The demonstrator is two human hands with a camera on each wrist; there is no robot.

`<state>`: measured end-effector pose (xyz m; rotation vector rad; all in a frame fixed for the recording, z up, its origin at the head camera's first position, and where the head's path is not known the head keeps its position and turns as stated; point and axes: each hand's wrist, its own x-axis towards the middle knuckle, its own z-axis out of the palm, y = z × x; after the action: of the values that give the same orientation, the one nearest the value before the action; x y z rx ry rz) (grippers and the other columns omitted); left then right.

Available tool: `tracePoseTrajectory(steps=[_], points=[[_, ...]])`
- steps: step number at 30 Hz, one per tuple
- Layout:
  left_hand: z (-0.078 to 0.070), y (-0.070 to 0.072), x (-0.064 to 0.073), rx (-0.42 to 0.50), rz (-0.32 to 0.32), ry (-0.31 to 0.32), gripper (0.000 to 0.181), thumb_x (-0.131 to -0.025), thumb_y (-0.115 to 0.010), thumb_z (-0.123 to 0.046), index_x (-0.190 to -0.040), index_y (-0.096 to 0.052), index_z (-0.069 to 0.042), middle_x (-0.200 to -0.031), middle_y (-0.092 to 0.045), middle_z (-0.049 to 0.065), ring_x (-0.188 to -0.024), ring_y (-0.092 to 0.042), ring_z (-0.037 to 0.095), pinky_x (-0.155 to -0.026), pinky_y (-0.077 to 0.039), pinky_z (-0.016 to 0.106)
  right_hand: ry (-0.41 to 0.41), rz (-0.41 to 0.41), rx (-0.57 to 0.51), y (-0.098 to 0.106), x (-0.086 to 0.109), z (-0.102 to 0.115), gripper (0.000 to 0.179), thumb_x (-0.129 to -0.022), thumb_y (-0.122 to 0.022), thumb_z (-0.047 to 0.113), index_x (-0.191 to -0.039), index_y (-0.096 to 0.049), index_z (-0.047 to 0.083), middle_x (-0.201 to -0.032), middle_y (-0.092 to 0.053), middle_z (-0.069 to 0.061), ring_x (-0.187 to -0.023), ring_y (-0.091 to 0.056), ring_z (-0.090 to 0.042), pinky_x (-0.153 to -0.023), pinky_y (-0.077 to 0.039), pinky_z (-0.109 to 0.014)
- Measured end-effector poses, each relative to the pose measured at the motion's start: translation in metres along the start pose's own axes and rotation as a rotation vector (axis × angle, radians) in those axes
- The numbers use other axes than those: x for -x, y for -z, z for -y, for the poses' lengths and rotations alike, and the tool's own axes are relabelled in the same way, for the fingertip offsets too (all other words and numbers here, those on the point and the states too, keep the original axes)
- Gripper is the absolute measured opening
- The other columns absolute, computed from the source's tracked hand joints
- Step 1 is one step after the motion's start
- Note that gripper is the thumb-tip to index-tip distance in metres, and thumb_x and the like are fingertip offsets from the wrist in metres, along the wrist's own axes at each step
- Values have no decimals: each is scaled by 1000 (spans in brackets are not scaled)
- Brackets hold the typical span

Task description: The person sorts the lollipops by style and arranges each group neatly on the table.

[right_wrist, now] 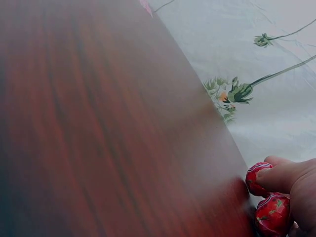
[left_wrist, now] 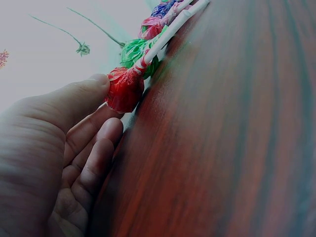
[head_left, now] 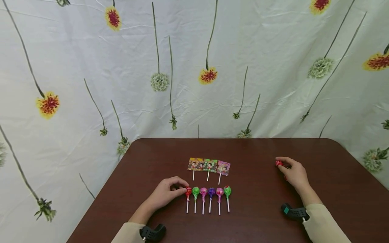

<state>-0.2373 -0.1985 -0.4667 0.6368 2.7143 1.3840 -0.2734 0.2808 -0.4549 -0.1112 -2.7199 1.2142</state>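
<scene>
At the left end of a row of wrapped lollipops, my left hand (head_left: 166, 193) pinches the head of a red lollipop (left_wrist: 125, 90) between thumb and fingers. Its white stick points toward the near edge of the table. A green lollipop (head_left: 196, 191) lies right beside it, followed by pink, purple, pink and green ones. Far to the right, my right hand (head_left: 295, 173) has thumb and fingers on a red-wrapped round candy (right_wrist: 257, 178). A second red-wrapped candy (right_wrist: 273, 215) sits under the thumb, close to the palm. The hand hides part of both.
Behind the row lie three flat-packed lollipops: a yellow packet (head_left: 195, 164), a green packet (head_left: 210, 165) and a pink packet (head_left: 224, 167), sticks toward me. The brown table (head_left: 249, 209) ends at a flower-print cloth (head_left: 188, 101). Each wrist wears a black band (head_left: 294, 212).
</scene>
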Motion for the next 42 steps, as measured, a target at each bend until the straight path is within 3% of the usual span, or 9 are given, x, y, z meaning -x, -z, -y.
tracePoseTrajectory(steps=[14,21,29,33,38,42], points=[[-3,1,2,32,14,9,11,-91,-73,-26,-101,-74,-22,-97,-69,-3,-81,-60,3,-70,-50,21,36,-58,12,0,-1,1,36,-100,-60,20,-135,-60,10,-124,-60,-24,-63,-53,-14,-55,-45,-27],[-2,0,1,34,13,8,11,-92,-73,-26,-102,-74,-21,-97,-69,-3,-81,-60,3,-70,-51,22,29,-54,-33,3,1,5,38,-101,-60,23,-136,-58,10,-125,-59,-24,-55,-54,-12,-52,-48,-28],[-2,0,1,32,17,9,11,-92,-73,-27,-102,-74,-22,-98,-69,-4,-83,-60,4,-71,-51,22,21,-82,-73,6,3,8,39,-100,-62,26,-135,-59,11,-127,-60,-23,-57,-56,-11,-51,-50,-29],[-2,0,1,22,15,11,11,-92,-73,-27,-101,-74,-22,-98,-69,-4,-83,-60,4,-70,-50,22,26,-98,-57,9,3,11,38,-99,-62,29,-134,-60,12,-126,-62,-21,-73,-58,-11,-55,-51,-27],[-3,1,1,23,19,11,12,-92,-73,-28,-101,-74,-21,-98,-70,-3,-84,-61,4,-71,-50,22,66,-108,-40,11,3,16,39,-100,-62,30,-135,-61,12,-128,-64,-20,-106,-58,-25,-68,-47,-19],[-4,1,1,24,22,15,12,-92,-73,-28,-101,-75,-21,-98,-70,-3,-84,-61,4,-71,-50,22,77,-87,-43,13,4,20,41,-100,-61,34,-135,-61,14,-131,-63,-18,-103,-57,-23,-67,-47,-22]])
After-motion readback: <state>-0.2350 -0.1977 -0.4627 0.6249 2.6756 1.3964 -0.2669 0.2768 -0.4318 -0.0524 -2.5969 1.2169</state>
